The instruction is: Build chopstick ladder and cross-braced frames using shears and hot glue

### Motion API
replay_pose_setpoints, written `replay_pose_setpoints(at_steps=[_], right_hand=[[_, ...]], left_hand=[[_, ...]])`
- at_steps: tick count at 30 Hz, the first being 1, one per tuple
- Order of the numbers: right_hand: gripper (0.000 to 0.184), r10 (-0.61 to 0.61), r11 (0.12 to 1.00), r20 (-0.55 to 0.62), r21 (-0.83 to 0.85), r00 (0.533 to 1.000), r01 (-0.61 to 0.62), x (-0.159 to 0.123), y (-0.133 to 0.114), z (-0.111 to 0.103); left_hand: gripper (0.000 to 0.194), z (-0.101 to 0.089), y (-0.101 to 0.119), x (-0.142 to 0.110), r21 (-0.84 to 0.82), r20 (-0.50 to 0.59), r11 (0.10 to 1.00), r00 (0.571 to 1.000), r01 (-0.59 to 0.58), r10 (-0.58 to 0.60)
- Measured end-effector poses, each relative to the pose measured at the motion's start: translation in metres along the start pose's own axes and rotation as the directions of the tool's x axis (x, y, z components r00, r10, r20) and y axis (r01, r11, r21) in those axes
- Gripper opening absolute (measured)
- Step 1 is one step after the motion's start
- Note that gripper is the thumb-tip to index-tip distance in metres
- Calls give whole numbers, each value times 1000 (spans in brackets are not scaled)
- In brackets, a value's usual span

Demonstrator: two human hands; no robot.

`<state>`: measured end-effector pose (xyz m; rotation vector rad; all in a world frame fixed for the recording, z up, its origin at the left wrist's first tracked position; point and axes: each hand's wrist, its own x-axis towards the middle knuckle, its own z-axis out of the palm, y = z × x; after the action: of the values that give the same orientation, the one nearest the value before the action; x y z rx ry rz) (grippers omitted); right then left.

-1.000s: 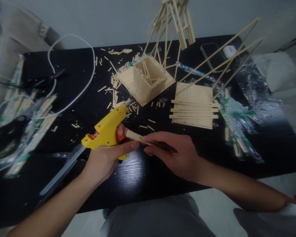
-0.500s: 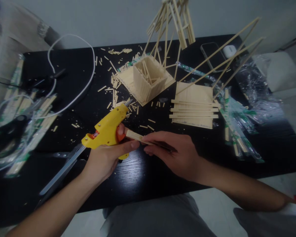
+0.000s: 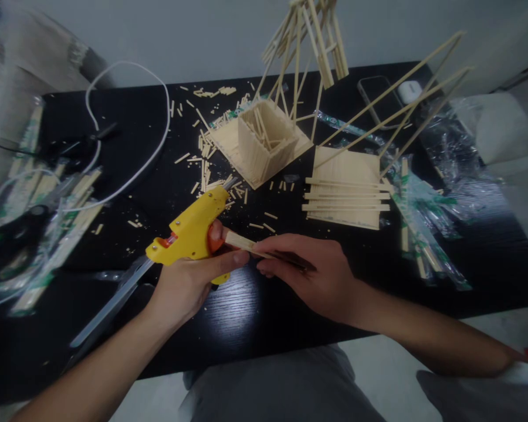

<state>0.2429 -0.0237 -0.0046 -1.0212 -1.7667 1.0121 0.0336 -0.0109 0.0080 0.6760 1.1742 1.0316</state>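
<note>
My left hand [image 3: 193, 281] is wrapped round the handle of a yellow hot glue gun [image 3: 196, 225], with a long translucent glue stick [image 3: 110, 305] sticking out of its back end. The gun's nozzle points up and to the right. In my right hand [image 3: 317, 272], thumb and fingers pinch a short wooden stick [image 3: 240, 240]; whether it is one piece or two pressed together I cannot tell. The stick's free end meets the fingertips of my left hand beside the orange trigger. Beyond stands a square box of wooden sticks [image 3: 268, 143] on a flat stick base [image 3: 226, 140].
A flat wooden panel [image 3: 347, 161] with sticks across it lies to the right, with long thin rods rising near it. Wrapped chopsticks [image 3: 426, 234], a phone [image 3: 381, 99], scissors [image 3: 22, 228], a white cable [image 3: 165, 123] and scattered stick offcuts [image 3: 205, 170] share the black table.
</note>
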Motion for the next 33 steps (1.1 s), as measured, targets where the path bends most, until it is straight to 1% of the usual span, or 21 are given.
replay_pose_setpoints(at_steps=[3, 8, 16, 18, 20, 22, 24, 26, 29, 33], right_hand=[[21, 8, 1000, 4, 0, 1000, -8, 1, 0, 0], [21, -17, 1000, 2, 10, 1000, 17, 1, 0, 0], [21, 5, 1000, 5, 29, 1000, -5, 1, -1, 0], [21, 19, 998, -1, 61, 1000, -19, 2, -2, -1], [21, 70, 984, -10, 165, 998, -67, 2, -3, 0], [20, 157, 929, -14, 341, 987, -143, 3, -3, 1], [21, 247, 827, 10, 519, 969, -216, 6, -3, 2], [22, 317, 720, 64, 634, 946, -283, 9, -2, 2], [22, 393, 578, 178, 715, 902, -393, 14, -1, 0], [24, 451, 419, 326, 744, 831, -520, 17, 1, -4]], left_hand=[[46, 0, -1, 0, -3, -6, 1000, 1000, 0, 0], [46, -1, -1, -1, -5, -6, 1000, 1000, 7, -7], [47, -2, -2, 0, -18, -8, 1000, 1000, 8, -8], [45, -2, -3, 0, -15, -11, 1000, 1000, -4, 4], [43, -3, -3, 1, -28, 5, 999, 1000, -19, 19], [41, -4, -2, 1, -49, 20, 998, 999, -30, 31], [40, -5, -1, 1, -57, 24, 998, 999, -38, 39], [38, -5, 0, 2, -55, 26, 997, 999, -45, 47], [35, -3, 2, 4, -64, 41, 996, 997, -58, 61], [33, -2, 2, 6, -59, 11, 995, 997, -74, 75]])
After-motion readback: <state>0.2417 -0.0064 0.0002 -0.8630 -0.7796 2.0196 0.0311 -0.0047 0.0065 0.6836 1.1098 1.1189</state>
